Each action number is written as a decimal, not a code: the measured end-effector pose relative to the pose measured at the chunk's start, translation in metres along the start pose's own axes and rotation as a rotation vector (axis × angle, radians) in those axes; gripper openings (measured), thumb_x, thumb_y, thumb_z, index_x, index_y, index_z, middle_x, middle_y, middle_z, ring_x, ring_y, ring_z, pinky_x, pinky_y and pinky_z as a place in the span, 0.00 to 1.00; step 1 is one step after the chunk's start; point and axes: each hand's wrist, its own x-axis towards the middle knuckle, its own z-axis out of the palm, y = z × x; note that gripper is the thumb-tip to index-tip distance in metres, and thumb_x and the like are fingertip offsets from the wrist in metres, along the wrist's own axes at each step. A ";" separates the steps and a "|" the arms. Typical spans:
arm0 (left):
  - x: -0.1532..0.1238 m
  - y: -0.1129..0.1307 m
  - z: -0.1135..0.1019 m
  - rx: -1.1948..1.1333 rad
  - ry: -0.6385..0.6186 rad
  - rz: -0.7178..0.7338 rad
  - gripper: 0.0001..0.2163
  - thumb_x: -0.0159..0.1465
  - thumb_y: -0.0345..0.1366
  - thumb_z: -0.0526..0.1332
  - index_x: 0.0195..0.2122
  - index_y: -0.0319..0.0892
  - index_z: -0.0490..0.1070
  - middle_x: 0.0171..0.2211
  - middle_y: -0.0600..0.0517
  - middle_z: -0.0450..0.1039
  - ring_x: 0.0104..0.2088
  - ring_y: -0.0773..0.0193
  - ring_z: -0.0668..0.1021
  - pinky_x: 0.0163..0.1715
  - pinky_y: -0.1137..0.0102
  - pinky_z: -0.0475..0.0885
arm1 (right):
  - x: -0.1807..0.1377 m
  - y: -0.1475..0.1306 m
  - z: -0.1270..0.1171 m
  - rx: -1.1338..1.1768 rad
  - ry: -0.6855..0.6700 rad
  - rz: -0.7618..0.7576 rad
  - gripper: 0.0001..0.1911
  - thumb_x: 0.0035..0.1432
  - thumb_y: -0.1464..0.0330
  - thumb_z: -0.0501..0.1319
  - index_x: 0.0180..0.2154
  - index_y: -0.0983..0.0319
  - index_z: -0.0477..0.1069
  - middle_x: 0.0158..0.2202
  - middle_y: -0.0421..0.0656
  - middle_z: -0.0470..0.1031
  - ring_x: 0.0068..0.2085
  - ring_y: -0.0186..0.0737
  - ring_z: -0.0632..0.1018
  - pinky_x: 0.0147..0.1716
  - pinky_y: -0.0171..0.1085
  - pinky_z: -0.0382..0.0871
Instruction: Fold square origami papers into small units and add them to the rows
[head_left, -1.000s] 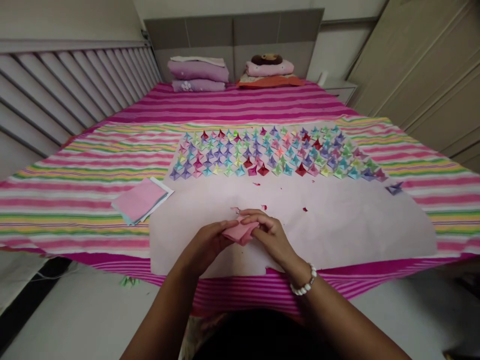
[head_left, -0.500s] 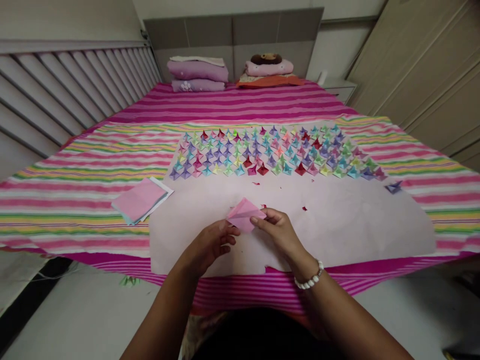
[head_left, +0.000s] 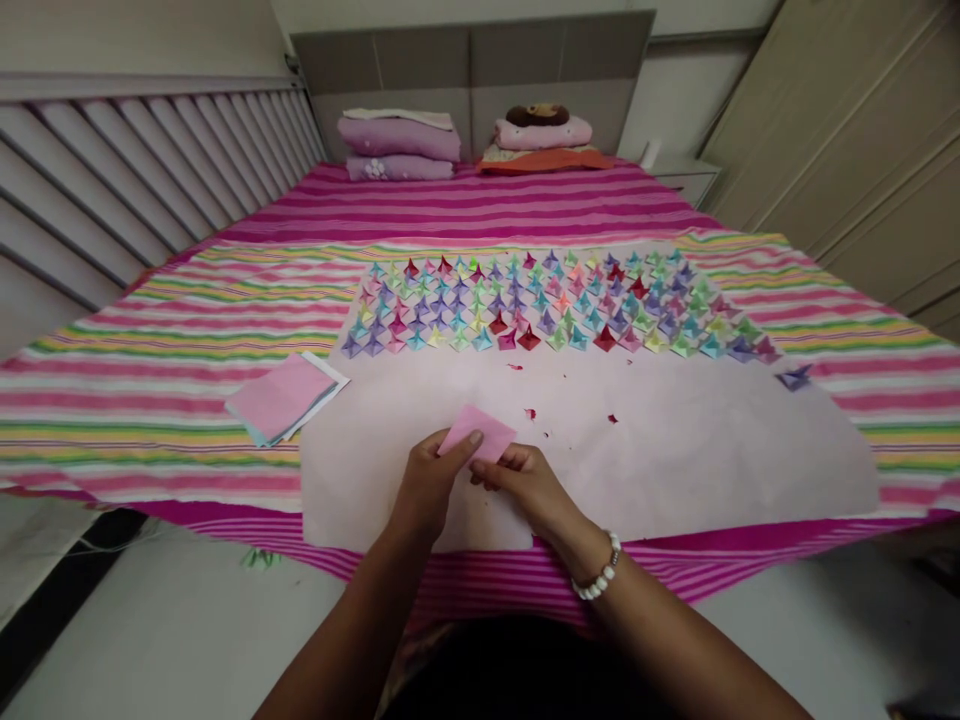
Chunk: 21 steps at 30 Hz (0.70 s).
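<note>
A small folded piece of pink paper (head_left: 484,428) is held between my two hands above a large pale sheet (head_left: 675,440). My left hand (head_left: 433,475) pinches its left side, thumb lying on top. At its lower right edge, the thumb and fingers of my right hand (head_left: 525,480) close on the paper; a white bead bracelet circles that wrist. Beyond the hands, rows of small folded paper shapes (head_left: 529,338) in many colours cover the far part of the sheet. One purple folded shape (head_left: 795,377) lies apart at the right.
A stack of coloured paper (head_left: 285,395) rests on the striped bedspread (head_left: 172,400) to the left. Tiny red scraps (head_left: 531,413) dot the pale sheet. Folded bedding (head_left: 401,140) sits by the headboard (head_left: 420,65). A slatted rail (head_left: 150,170) runs along the left.
My left hand has come up from beside the paper and now grips it with the thumb on top. The pink paper has turned and shifted slightly left; my right hand has moved lower.
</note>
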 end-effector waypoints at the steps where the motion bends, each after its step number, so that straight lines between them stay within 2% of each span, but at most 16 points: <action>1: 0.000 0.001 0.000 0.012 0.010 0.014 0.12 0.54 0.43 0.66 0.25 0.38 0.74 0.19 0.56 0.69 0.23 0.67 0.70 0.27 0.71 0.65 | -0.001 0.001 0.001 -0.021 0.002 0.004 0.14 0.45 0.58 0.70 0.24 0.63 0.76 0.22 0.40 0.75 0.25 0.33 0.70 0.26 0.33 0.64; 5: -0.001 0.002 0.000 0.012 0.034 0.030 0.12 0.55 0.43 0.66 0.22 0.39 0.72 0.16 0.57 0.66 0.21 0.68 0.70 0.24 0.72 0.64 | -0.005 0.004 0.002 -0.039 -0.018 0.009 0.14 0.48 0.58 0.69 0.24 0.62 0.75 0.22 0.40 0.76 0.24 0.33 0.70 0.26 0.33 0.64; 9: 0.000 -0.001 -0.003 -0.033 -0.014 0.015 0.12 0.56 0.43 0.65 0.24 0.38 0.72 0.18 0.57 0.67 0.20 0.68 0.69 0.22 0.72 0.64 | -0.009 0.005 0.000 -0.034 -0.049 0.011 0.13 0.50 0.59 0.68 0.24 0.62 0.75 0.22 0.39 0.75 0.25 0.33 0.72 0.28 0.34 0.65; 15: 0.001 0.001 -0.005 -0.040 -0.038 -0.021 0.11 0.55 0.41 0.67 0.28 0.37 0.74 0.22 0.54 0.72 0.25 0.67 0.72 0.27 0.71 0.67 | -0.008 0.001 -0.007 0.006 -0.049 0.000 0.12 0.47 0.60 0.70 0.24 0.62 0.75 0.25 0.39 0.77 0.28 0.34 0.75 0.35 0.36 0.67; 21: 0.002 0.006 -0.009 0.071 -0.082 -0.032 0.09 0.50 0.37 0.70 0.27 0.37 0.76 0.22 0.54 0.73 0.27 0.65 0.73 0.30 0.70 0.67 | -0.008 -0.004 -0.006 -0.101 -0.028 -0.043 0.15 0.47 0.57 0.69 0.22 0.61 0.72 0.22 0.39 0.76 0.26 0.35 0.73 0.30 0.36 0.65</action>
